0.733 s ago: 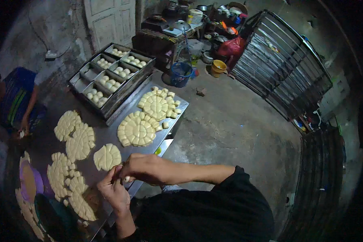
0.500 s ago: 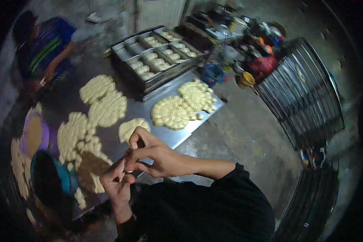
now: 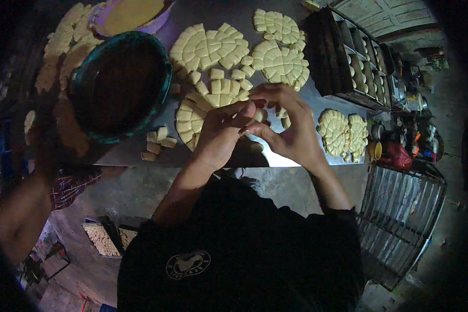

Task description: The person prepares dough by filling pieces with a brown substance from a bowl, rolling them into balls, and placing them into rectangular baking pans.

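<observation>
In front of my chest, over the near edge of the metal table, my two hands are together around a small pale piece of dough [image 3: 260, 115]. My left hand [image 3: 221, 134] has its fingers curled in, thumb against the piece. Thumb and fingers of my right hand [image 3: 295, 130] bend round its other side; part of the piece is hidden. Just beyond and left of them lies a scored slab of dough [image 3: 189, 120], partly covered by my left hand. Several loose cut dough pieces [image 3: 161, 138] sit near the table edge.
A teal-rimmed dark basin [image 3: 166, 78] and a purple tub [image 3: 164, 20] stand at left. More scored dough slabs [image 3: 210, 47] lie farther off. A divided box [image 3: 322, 57] holding dough balls is at right, beside a metal rack [image 3: 400, 223]. Another person's arm [image 3: 23, 216] shows at left.
My view has swung to the left and down, so the table and basin stand more central. My hands still meet over the table, now with the piece of dough visible between them.
</observation>
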`<state>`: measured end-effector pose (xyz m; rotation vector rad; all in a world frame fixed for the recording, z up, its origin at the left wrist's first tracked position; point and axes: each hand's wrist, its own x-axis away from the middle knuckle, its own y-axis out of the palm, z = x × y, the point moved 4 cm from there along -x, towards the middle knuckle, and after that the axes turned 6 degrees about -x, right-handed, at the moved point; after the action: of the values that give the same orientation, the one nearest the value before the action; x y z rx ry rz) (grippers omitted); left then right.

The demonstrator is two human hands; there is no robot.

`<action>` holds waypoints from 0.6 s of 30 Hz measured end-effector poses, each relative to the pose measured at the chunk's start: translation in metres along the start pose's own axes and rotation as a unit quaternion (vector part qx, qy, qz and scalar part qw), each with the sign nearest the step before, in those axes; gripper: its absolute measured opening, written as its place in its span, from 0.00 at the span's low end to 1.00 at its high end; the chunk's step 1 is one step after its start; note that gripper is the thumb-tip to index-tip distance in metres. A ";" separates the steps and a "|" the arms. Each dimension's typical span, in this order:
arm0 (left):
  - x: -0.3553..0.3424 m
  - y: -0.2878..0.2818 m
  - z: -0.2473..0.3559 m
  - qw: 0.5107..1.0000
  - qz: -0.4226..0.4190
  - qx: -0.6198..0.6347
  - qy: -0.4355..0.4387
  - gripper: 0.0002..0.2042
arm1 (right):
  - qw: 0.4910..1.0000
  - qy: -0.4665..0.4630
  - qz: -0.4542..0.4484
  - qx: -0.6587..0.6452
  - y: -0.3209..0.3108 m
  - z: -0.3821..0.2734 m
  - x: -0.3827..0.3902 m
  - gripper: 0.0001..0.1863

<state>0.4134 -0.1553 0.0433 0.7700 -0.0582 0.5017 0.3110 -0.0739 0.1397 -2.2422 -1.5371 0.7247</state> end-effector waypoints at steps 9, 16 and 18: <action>-0.005 -0.066 -0.085 0.962 0.092 -0.256 -0.027 0.20 | 0.936 0.316 0.036 -0.148 0.036 0.165 0.102 0.16; -0.010 -0.081 -0.086 0.882 0.082 -0.454 0.101 0.12 | 0.985 0.047 0.034 0.160 0.048 0.164 0.117 0.17; -0.014 -0.080 -0.093 0.903 0.057 -0.416 0.086 0.12 | 0.979 0.089 0.059 0.173 0.032 0.190 0.128 0.20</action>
<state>0.4257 -0.1464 -0.0787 -0.1211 -0.1428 0.5886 0.2632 0.0306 -0.0610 -2.0818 -1.1075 0.7383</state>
